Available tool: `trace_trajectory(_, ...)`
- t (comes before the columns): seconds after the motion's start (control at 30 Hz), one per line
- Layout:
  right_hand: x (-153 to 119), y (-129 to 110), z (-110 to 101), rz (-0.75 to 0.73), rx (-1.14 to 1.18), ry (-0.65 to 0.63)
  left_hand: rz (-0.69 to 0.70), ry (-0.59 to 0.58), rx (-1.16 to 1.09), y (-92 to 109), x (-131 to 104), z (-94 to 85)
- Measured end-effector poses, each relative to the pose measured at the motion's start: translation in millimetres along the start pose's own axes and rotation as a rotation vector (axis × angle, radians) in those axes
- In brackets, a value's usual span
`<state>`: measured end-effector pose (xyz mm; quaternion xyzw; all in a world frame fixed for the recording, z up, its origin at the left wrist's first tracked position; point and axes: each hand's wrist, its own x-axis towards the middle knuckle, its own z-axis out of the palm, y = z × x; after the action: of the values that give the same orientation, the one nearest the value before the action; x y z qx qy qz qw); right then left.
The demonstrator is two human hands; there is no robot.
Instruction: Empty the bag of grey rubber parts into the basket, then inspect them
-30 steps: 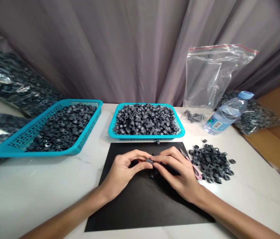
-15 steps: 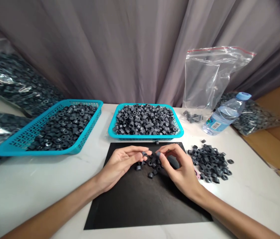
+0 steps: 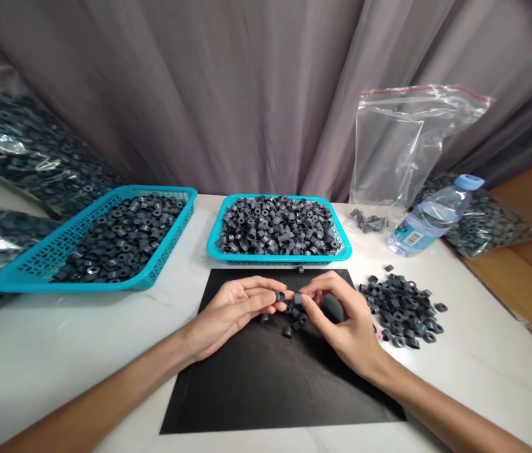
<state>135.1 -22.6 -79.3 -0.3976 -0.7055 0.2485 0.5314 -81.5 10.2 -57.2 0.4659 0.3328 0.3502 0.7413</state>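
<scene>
Over the upper part of a black mat [image 3: 266, 384], my left hand [image 3: 242, 305] pinches a dark grey ring [image 3: 281, 296] between thumb and fingers. Close to its right, my right hand [image 3: 336, 311] holds another grey ring [image 3: 298, 298] at its fingertips. A small gap separates the two rings. Several loose grey rings [image 3: 288, 331] lie on the mat below and between the hands. A dark rounded object [image 3: 332, 307] is partly hidden behind my right hand.
Grey rings fill a blue basket [image 3: 279, 258] behind the mat and another blue basket [image 3: 81, 286] at the left. Right of the mat lie a ring pile [image 3: 402, 308], a water bottle [image 3: 435, 214] and a clear zip bag [image 3: 388, 151]. Ring-filled bags [image 3: 24, 151] stand far left.
The ring in my left hand has shifted slightly right and shows its opening more. The ring in my right hand has turned and sits slightly lower. The view has moved slightly.
</scene>
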Motion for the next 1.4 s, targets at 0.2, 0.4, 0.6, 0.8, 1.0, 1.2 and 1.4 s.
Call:
trace_trajectory(0.2,-0.4,0.0,0.2,-0.003,0.004,0.018,-0.021,-0.029,-0.012,-2.0,0.2,-3.4)
trace_trajectory(0.4,-3.5,0.3,1.0,0.019,-0.056,0.044,-0.055,-0.052,0.003,-1.5,-0.5,-2.1)
trace_trajectory(0.6,1.3,7.6,0.5,0.134,-0.127,0.055,-0.075,-0.027,-0.009,2.2,-0.4,-0.5)
trace_trajectory(0.8,5.6,23.4,-2.3,0.087,-0.368,-0.084,-0.072,-0.033,-0.068,3.4,1.8,-1.0)
trace_trajectory(1.0,4.4,27.4,-0.4,0.076,-0.38,-0.127,-0.053,-0.047,-0.091,1.8,1.9,-3.7)
trace_trajectory(1.2,6.8,21.5,-1.6,0.066,-0.287,-0.019,-0.01,0.003,0.098,9.1,-3.0,-9.4)
trace_trajectory(1.4,4.0,20.7,0.8,0.074,-0.19,0.026,-0.006,-0.06,0.48,12.8,-23.9,-10.7)
